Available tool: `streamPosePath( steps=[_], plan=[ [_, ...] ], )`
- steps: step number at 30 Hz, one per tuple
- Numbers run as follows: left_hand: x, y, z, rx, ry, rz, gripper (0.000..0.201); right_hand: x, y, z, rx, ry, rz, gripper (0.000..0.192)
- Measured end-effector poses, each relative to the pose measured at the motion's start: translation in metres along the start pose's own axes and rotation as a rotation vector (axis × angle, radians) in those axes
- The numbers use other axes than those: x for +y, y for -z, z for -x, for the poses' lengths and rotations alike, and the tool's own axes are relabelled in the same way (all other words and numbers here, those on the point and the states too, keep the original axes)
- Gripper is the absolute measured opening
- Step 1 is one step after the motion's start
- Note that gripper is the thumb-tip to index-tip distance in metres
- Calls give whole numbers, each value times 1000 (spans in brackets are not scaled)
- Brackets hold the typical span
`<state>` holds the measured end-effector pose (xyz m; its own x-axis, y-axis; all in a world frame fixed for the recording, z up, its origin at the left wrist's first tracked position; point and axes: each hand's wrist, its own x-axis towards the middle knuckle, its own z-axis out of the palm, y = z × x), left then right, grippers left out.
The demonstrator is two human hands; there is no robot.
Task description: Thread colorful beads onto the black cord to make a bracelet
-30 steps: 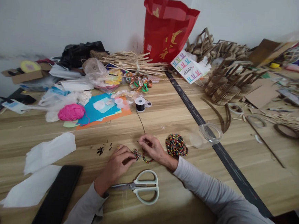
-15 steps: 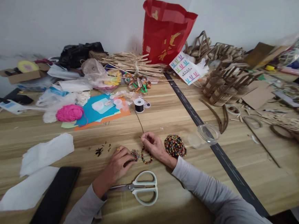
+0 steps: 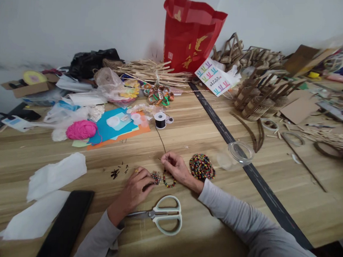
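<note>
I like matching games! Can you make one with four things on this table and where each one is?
Things:
1. scissors
2. pink yarn ball
3. red bag
4. pile of beads

Places:
A. standing at the back by the wall
B. lying near the table edge, between the two sleeves
C. just beside the right hand
D. on the left, by the blue paper

Pairs: 1-B, 2-D, 3-A, 4-C

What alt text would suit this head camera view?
Two hands work a beaded strand on a wooden table: left hand pinches one end, right hand the other. Scissors lie nearer, a bead pile beside.
</note>
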<state>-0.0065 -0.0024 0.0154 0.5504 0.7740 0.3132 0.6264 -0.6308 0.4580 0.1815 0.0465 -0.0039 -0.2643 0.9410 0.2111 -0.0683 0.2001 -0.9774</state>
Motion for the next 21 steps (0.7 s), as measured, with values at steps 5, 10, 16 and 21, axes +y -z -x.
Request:
streamPosePath(
  steps=[5, 10, 16, 21],
  plan=[
    [1, -1, 0, 7, -14, 0, 10, -1, -1, 2, -22, 12, 64, 25],
    [0, -3, -1, 79, 16, 77, 11, -3, -2, 5, -61, 59, 138, 22],
    [-9, -4, -1, 209, 208, 374, 6, -4, -4, 9, -122, 233, 311, 16],
    [-14, -5, -2, 248, 433, 605, 5, -7, -5, 10, -200, 393, 425, 12]
  ],
)
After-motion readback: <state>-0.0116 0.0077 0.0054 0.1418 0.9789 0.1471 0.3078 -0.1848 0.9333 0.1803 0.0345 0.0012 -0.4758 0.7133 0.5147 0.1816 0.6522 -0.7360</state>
